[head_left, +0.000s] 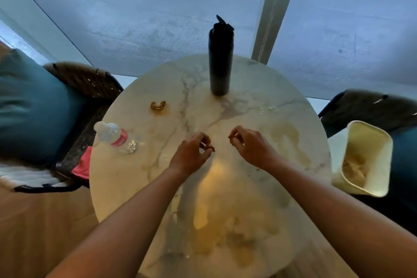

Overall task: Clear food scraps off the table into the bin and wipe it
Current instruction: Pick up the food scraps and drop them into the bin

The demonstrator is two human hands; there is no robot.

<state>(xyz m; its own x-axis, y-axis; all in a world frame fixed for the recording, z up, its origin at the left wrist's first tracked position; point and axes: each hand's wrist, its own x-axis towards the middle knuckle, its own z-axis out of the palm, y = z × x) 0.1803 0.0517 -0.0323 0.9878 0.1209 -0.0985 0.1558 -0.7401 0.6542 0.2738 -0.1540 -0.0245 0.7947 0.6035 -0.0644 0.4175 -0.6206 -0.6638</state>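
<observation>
Bench [225, 187]: marble, stained.
Left hand [191, 153]: scrap [208, 147] pinched.
Right hand [250, 144]: curled, contents unclear.
Scrap: light, crumbly; pinched at edges.

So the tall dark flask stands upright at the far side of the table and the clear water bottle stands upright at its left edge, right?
Not quite. In the head view the tall dark flask does stand upright at the far side of the table, but the clear water bottle lies on its side at the left edge.

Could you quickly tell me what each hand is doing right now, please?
Left hand: pinching a small brown food scrap.
Right hand: fingers curled; contents cannot be told.
</observation>
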